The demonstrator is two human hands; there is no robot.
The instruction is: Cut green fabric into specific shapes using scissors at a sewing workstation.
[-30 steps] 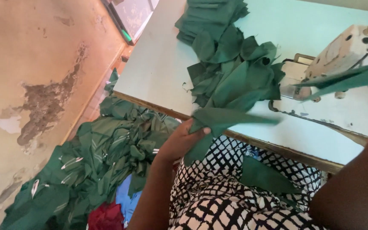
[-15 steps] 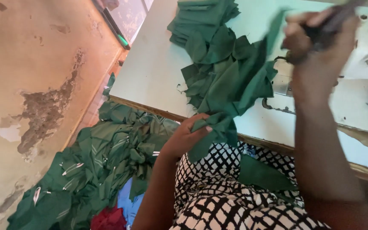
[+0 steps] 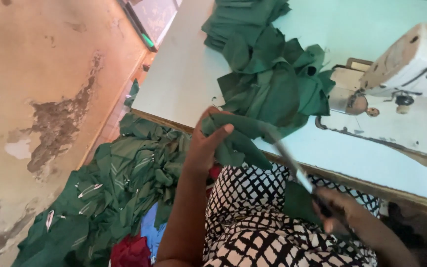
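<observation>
Lowered since half a second ago: right hand [image 3: 339, 212], down from beside the cream sewing machine [image 3: 411, 64] to my lap, fingers clenched on blurred metal scissors [image 3: 292, 165]. Left hand [image 3: 206, 143] unchanged, I note: grasping a folded dark green fabric piece [image 3: 235, 136] at the edge of the pale blue wooden table [image 3: 184, 74]. Heap of green fabric pieces [image 3: 114, 193] on the floor.

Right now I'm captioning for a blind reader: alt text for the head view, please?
The left hand grips a green fabric piece at the table edge while the right hand holds scissors against it. More green pieces lie beside a sewing machine; others heap on the floor.
</observation>
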